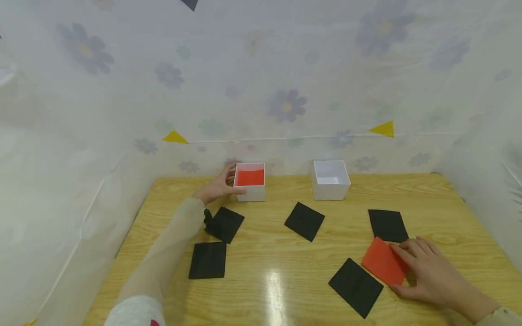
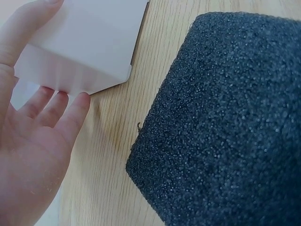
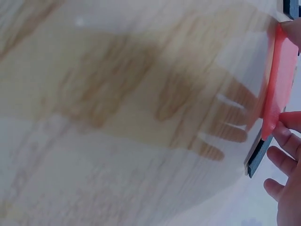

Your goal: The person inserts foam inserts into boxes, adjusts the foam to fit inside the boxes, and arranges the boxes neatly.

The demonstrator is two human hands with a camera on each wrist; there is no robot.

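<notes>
From the head view, your left hand rests against the left side of the white box at the back of the counter. Its fingers lie fairly straight along the wall and the thumb reaches toward the rim, so it steadies the box rather than clamps it. That box already has red inside, which looks like a red foam square lying flat in it. The second white box, to its right, shows only a white interior. Your right hand lies on the red foam square near the front right, fingers laid flat over its right edge. That square overlaps one black foam square and sits just beside another black square. Three more black squares lie loose: one in the middle and two on the left. Judging by this, one red piece is boxed, one red is in hand, and all five black pieces are still out.

From the left wrist view, your fingers are open and relaxed, tips touching the lower edge of the white box wall. A black foam square fills the right side, close to the lens.

The right wrist view is blurred. Your fingertips appear to pinch the edge of the red square, lifting it slightly, with a black edge beneath, though I can't be sure how firm that hold is.
</notes>
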